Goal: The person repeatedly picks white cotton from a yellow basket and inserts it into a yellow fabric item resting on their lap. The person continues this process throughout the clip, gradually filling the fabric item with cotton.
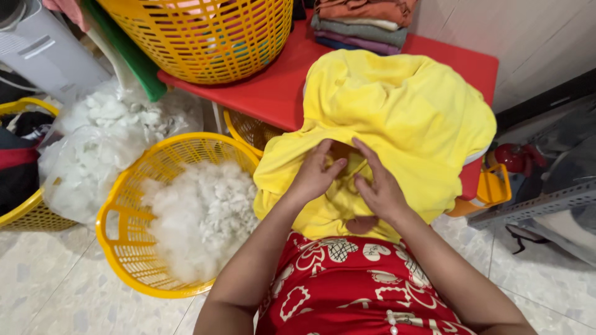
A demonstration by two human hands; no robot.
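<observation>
A big yellow plush cloth (397, 105) lies over the red table (273, 93) and hangs down onto my lap. My left hand (313, 177) rests on its near folded edge, fingers bent and pinching the fabric. My right hand (379, 183) lies right beside it, fingers spread on the same fold and pressing into the cloth. The fingertips of both hands meet near an opening in the fabric. My red patterned garment (354, 279) fills the bottom of the view.
A yellow basket (118, 211) of white stuffing stands on the floor at my left, with a clear bag of stuffing (93, 142) behind it. Another yellow basket (205, 37) and folded cloths (363, 22) sit on the table. A red and orange object (503, 167) is at the right.
</observation>
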